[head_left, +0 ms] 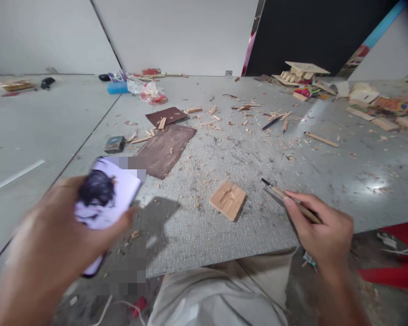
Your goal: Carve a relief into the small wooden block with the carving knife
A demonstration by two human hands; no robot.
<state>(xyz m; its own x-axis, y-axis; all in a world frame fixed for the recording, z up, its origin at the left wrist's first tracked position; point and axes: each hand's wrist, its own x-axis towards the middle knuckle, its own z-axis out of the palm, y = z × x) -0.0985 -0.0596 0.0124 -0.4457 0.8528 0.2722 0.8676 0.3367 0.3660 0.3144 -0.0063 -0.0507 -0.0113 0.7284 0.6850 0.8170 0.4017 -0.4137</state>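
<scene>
My left hand is closed round a smartphone, its lit screen facing me above the table's left part. Between thumb and fingers, my right hand grips a wood-carving chisel with a wooden handle; its dark metal tip points up and left. A square wooden block with a carved hollow in its face lies flat on the table between my hands, touched by neither. Brown sandpaper sheets lie beyond the phone, dusted with shavings.
Wood shavings and sticks litter the grey table. A small dark box sits left of the sandpaper. At the back are a blue roll, plastic bags and a small wooden model; more wood pieces lie right.
</scene>
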